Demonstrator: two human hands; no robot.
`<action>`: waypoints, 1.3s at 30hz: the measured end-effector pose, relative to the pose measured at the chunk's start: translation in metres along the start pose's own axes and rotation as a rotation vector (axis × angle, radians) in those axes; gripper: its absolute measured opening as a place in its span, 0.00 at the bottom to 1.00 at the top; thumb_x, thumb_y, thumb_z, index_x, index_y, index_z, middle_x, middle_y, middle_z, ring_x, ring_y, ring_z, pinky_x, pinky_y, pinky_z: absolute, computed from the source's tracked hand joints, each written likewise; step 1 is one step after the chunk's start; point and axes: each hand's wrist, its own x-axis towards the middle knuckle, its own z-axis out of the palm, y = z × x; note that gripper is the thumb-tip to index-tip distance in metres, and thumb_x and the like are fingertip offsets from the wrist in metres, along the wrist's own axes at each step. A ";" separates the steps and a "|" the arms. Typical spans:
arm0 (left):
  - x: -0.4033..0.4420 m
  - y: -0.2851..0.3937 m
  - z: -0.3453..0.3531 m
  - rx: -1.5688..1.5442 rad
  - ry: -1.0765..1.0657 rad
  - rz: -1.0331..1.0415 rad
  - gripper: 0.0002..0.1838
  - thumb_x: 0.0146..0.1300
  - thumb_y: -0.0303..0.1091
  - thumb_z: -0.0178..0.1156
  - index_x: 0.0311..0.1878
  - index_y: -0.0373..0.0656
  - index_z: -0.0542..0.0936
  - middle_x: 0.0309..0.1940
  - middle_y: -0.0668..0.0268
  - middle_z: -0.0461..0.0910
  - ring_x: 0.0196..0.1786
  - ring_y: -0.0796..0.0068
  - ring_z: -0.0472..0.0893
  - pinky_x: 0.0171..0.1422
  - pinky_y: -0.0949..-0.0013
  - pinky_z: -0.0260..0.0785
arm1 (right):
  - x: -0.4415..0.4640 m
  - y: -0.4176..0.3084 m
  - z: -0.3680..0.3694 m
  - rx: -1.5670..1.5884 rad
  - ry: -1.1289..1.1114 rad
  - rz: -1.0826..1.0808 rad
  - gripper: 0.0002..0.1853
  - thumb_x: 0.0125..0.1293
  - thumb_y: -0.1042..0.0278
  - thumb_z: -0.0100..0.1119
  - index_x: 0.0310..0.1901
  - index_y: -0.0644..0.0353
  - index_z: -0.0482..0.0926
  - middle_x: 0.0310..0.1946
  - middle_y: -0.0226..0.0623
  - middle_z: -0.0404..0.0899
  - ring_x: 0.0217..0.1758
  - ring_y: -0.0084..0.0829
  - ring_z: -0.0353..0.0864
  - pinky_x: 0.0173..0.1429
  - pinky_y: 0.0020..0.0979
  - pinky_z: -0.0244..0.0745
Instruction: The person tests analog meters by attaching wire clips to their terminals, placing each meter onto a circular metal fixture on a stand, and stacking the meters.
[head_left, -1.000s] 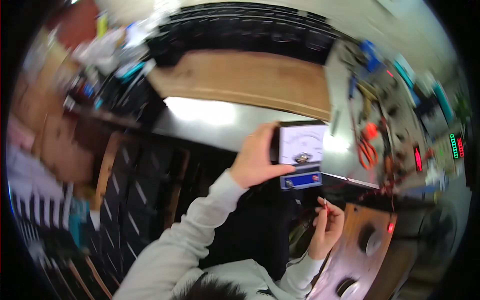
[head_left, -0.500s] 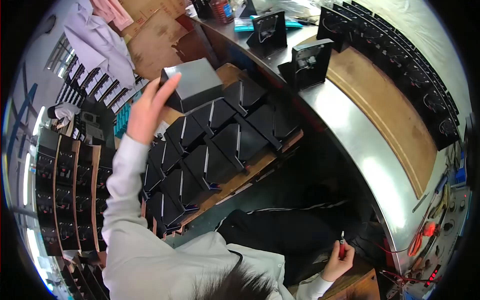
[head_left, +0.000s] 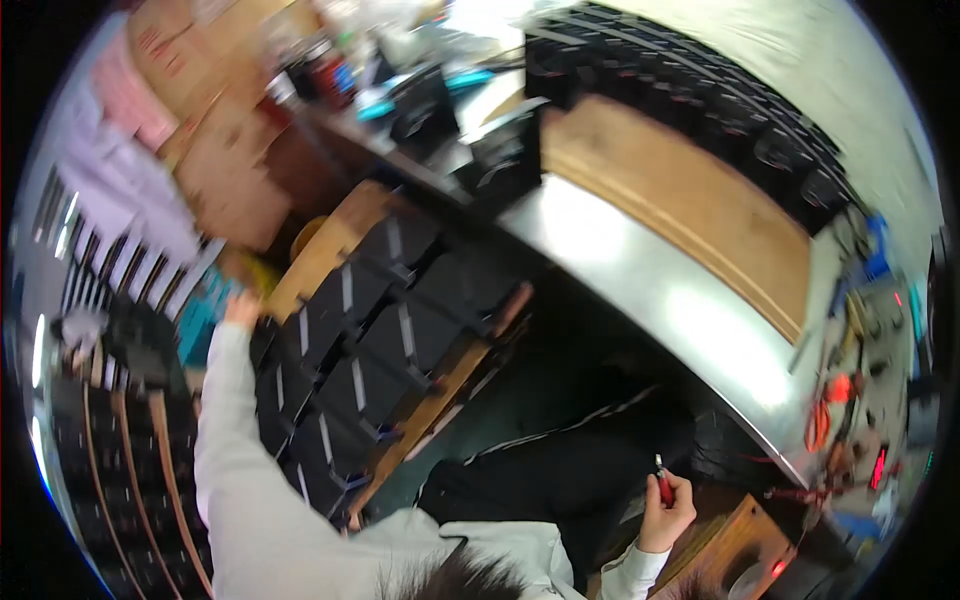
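My left hand (head_left: 240, 308) is stretched out beyond the far left end of the rows of black housings (head_left: 375, 330). Motion smears its fingers, and nothing shows clearly in them. The angular black housings stand close together on a wooden board (head_left: 430, 410), light strips along their edges. Low on the right, my right hand (head_left: 668, 515) is closed around a small red-handled tool (head_left: 666, 488) with a short metal tip pointing up. It is held above a wooden box or stool (head_left: 735, 555), next to my dark-trousered leg.
A shiny metal bench (head_left: 660, 290) curves along the right, bearing a brown board (head_left: 680, 200) and a row of black units (head_left: 700, 110). An orange cable (head_left: 820, 425) lies by a control panel. Racks of black units (head_left: 110, 480) stand at left; cardboard (head_left: 230, 170) leans behind.
The view has swung, shifting the bench and housings leftward. My left hand has moved down and left, and the black box it gripped no longer shows in it. My right hand still grips the red-handled tool.
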 end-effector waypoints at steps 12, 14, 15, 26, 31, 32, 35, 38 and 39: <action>-0.063 0.197 -0.456 -0.941 0.612 0.982 0.18 0.53 0.22 0.73 0.49 0.37 0.86 0.48 0.59 0.87 0.52 0.66 0.86 0.57 0.63 0.77 | 0.004 -0.017 -0.001 -0.006 0.087 0.077 0.09 0.58 0.76 0.75 0.40 0.65 0.86 0.27 0.37 0.82 0.24 0.21 0.73 0.29 0.24 0.65; -0.027 0.218 -0.522 -0.820 0.832 0.802 0.20 0.57 0.27 0.72 0.54 0.39 0.85 0.50 0.61 0.87 0.57 0.69 0.85 0.64 0.63 0.74 | 0.005 -0.022 -0.001 -0.014 0.078 0.020 0.10 0.57 0.75 0.77 0.40 0.64 0.86 0.27 0.37 0.82 0.23 0.24 0.72 0.28 0.26 0.64; 0.008 0.231 -0.549 -0.735 0.916 0.812 0.25 0.57 0.33 0.74 0.59 0.40 0.84 0.53 0.59 0.87 0.58 0.66 0.84 0.64 0.62 0.74 | 0.004 -0.026 -0.003 -0.019 0.061 0.025 0.10 0.57 0.75 0.77 0.40 0.64 0.86 0.28 0.38 0.82 0.24 0.26 0.75 0.28 0.26 0.66; 0.193 0.338 -0.582 0.056 0.969 0.383 0.05 0.66 0.28 0.59 0.44 0.45 0.79 0.39 0.56 0.87 0.48 0.51 0.87 0.55 0.41 0.74 | -0.047 0.024 -0.034 -0.088 0.230 0.182 0.11 0.55 0.73 0.78 0.38 0.63 0.86 0.30 0.43 0.85 0.27 0.35 0.83 0.32 0.31 0.75; 0.082 0.338 -0.591 -0.244 1.140 0.710 0.07 0.63 0.27 0.62 0.44 0.40 0.80 0.36 0.52 0.85 0.44 0.47 0.85 0.51 0.52 0.73 | -0.054 0.032 -0.039 -0.069 0.228 0.222 0.11 0.56 0.73 0.77 0.39 0.63 0.85 0.31 0.44 0.86 0.30 0.40 0.85 0.35 0.34 0.77; 0.050 0.344 -0.590 -0.411 1.205 0.811 0.11 0.61 0.26 0.64 0.47 0.39 0.80 0.36 0.52 0.84 0.43 0.48 0.84 0.49 0.54 0.74 | -0.050 0.029 -0.039 -0.067 0.228 0.228 0.11 0.56 0.73 0.77 0.39 0.63 0.85 0.31 0.44 0.86 0.30 0.40 0.85 0.35 0.34 0.77; -0.055 0.371 -0.577 -0.398 1.359 0.942 0.14 0.57 0.23 0.66 0.48 0.41 0.81 0.36 0.57 0.82 0.42 0.54 0.82 0.54 0.55 0.70 | -0.036 0.019 -0.037 -0.051 0.230 0.130 0.11 0.57 0.73 0.76 0.40 0.62 0.85 0.30 0.43 0.85 0.28 0.40 0.83 0.33 0.34 0.76; -0.121 0.412 -0.543 -0.328 1.457 1.058 0.15 0.52 0.23 0.69 0.45 0.42 0.83 0.35 0.63 0.78 0.41 0.62 0.81 0.59 0.54 0.68 | -0.021 0.002 -0.038 -0.040 0.204 0.063 0.11 0.57 0.72 0.77 0.41 0.62 0.86 0.28 0.42 0.83 0.27 0.39 0.82 0.32 0.33 0.75; -0.136 0.429 -0.533 -0.353 1.488 1.101 0.16 0.51 0.23 0.69 0.45 0.42 0.83 0.33 0.64 0.76 0.39 0.63 0.80 0.58 0.54 0.68 | -0.018 -0.006 -0.039 -0.036 0.204 0.056 0.11 0.57 0.72 0.77 0.41 0.62 0.86 0.27 0.42 0.82 0.26 0.37 0.81 0.32 0.32 0.75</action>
